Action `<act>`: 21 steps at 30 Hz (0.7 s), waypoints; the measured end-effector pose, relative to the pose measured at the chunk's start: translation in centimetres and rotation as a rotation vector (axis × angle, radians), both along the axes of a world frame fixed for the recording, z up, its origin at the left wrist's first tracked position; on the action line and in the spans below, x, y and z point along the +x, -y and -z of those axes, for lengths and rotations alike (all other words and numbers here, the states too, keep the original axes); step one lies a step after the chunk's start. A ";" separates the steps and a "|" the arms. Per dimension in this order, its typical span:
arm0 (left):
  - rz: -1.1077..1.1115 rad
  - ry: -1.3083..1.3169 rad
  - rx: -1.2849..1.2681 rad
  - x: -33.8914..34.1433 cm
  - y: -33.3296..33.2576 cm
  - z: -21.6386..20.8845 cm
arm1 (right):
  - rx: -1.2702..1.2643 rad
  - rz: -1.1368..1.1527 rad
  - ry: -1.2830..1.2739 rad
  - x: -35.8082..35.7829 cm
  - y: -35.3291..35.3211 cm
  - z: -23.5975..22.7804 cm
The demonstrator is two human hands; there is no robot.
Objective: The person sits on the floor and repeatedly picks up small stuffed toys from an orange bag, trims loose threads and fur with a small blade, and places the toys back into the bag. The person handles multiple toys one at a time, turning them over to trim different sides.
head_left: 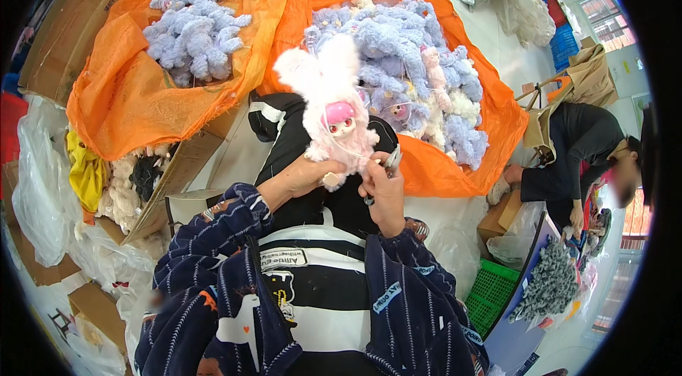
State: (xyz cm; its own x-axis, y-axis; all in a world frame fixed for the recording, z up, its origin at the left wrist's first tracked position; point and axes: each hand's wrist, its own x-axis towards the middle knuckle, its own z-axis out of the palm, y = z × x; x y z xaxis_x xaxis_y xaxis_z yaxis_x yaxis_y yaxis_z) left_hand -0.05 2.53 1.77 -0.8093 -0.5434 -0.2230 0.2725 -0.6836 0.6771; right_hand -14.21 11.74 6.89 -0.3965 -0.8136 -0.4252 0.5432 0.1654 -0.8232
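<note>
A pink plush bunny doll with long pale ears, a pink fringe and a plastic face stands upright above my lap. My left hand is closed round its lower body and leg, on the doll's left side. Beside the doll's other leg, my right hand is closed on small thread snips, whose metal part shows at the fingers. The fingertips of that hand touch or nearly touch the doll's side; a thin pale thread seems to lie there.
In front, an orange sack holds many lilac, white and pink plush dolls. Another orange sack with lilac plush lies at left, over a cardboard box. At right a person bends beside a green crate and a blue-edged table.
</note>
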 end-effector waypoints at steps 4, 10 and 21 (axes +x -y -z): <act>-0.228 0.062 -0.093 0.5 0.3 -2.4 | -0.327 -0.151 -1.037 -1.0 -0.4 0.6; -0.409 -0.164 0.059 0.5 1.4 -3.0 | -0.393 -0.403 -1.281 -0.2 -0.3 0.1; -0.517 0.046 -0.120 1.1 0.5 -1.8 | -0.130 -0.318 -0.871 2.1 -0.7 0.2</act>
State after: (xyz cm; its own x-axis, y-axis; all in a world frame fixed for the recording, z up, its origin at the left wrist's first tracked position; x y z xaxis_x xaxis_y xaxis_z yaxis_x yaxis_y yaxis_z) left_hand 1.04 2.06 3.55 -0.4196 -0.8929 -0.1634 0.5220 -0.3846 0.7613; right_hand -12.09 12.47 6.64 -0.2830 -0.9589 0.0188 -0.3287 0.0785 -0.9412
